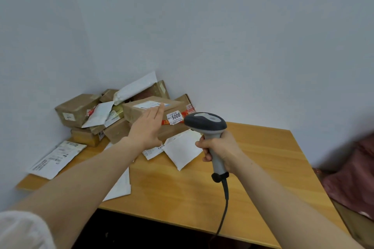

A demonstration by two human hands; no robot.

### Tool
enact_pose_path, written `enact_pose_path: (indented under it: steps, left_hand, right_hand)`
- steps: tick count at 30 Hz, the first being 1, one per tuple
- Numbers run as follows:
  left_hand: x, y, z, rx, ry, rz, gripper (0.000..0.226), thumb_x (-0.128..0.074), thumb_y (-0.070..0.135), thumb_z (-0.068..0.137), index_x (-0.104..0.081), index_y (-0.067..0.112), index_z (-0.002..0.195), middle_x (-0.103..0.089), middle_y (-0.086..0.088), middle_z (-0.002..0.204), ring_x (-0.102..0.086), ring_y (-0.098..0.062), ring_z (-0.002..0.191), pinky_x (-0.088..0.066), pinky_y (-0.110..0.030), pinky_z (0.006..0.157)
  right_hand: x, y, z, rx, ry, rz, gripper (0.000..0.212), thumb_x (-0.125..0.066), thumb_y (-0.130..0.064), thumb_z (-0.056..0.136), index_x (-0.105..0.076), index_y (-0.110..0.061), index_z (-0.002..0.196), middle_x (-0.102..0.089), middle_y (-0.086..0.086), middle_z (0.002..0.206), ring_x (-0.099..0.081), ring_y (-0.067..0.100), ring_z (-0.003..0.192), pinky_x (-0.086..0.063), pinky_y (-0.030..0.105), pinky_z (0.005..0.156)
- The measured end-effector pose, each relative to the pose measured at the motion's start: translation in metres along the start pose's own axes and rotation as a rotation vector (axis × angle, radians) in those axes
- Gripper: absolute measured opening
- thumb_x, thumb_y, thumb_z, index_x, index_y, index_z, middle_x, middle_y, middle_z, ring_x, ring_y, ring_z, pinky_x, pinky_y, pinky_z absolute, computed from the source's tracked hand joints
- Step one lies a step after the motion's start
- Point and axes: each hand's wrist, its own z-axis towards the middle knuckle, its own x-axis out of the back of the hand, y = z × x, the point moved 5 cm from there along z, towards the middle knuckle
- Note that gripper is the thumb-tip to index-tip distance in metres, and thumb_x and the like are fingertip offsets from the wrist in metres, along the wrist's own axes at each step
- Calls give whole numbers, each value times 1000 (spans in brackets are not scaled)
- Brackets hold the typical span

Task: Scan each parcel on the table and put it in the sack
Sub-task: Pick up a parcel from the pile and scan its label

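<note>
A heap of brown cardboard parcels and white mailers fills the far left corner of the wooden table (253, 153). My left hand (148, 127) reaches forward with straight fingers, just in front of a brown box (174, 125) that carries a label reading 5006; contact is not clear. My right hand (219, 147) grips the handle of a grey barcode scanner (206, 122), whose head points toward that box. A white padded mailer (182, 150) lies flat below the box. No sack is clearly in view.
Flat white mailers (54, 157) lie along the table's left edge and under my left forearm. The scanner's cable (223, 208) hangs over the front edge. A reddish cloth-like thing (352, 178) sits blurred at the right. Pale walls meet behind the heap.
</note>
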Motion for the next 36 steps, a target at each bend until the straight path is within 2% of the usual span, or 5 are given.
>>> enact_pose_path:
  steps: [8,14,25,31,36]
  left_hand:
    - [-3,30,14,-156,-6,-170,120,-77,38,72,8,10,152,-20,-6,152,-21,-21,138,-30,-29,108]
    - [-34,102,32,-413,-62,-314,120,-78,41,70,4,9,152,-23,-7,150,-24,-21,136,-29,-29,109]
    - [-52,309,26,-793,-116,-403,119,-78,39,72,6,8,151,-15,-6,155,-14,-20,142,-13,-20,112]
    - [-26,453,28,-858,42,-283,116,-75,42,74,5,9,152,-14,-8,157,-18,-24,143,-23,-31,113]
    - [-3,572,28,-910,82,-276,112,-78,33,72,-3,7,152,-21,-11,154,-26,-28,139,-37,-35,106]
  right_hand:
    - [45,26,13,-86,253,528,10,-71,-6,85,-62,-3,90,-65,15,72,-63,24,60,-58,36,64]
    - [101,78,-1,-162,516,667,16,-72,-12,85,-64,-4,97,-67,17,87,-66,28,74,-59,39,70]
    - [239,151,-97,-145,934,836,17,-74,-7,82,-65,-5,97,-70,20,105,-69,34,93,-57,44,81]
    - [360,171,-155,-83,1030,868,41,-78,-1,76,-59,5,113,-72,20,96,-72,31,80,-59,38,71]
    - [468,186,-210,-34,1046,832,27,-73,0,80,-62,1,104,-74,14,83,-72,24,68,-58,33,59]
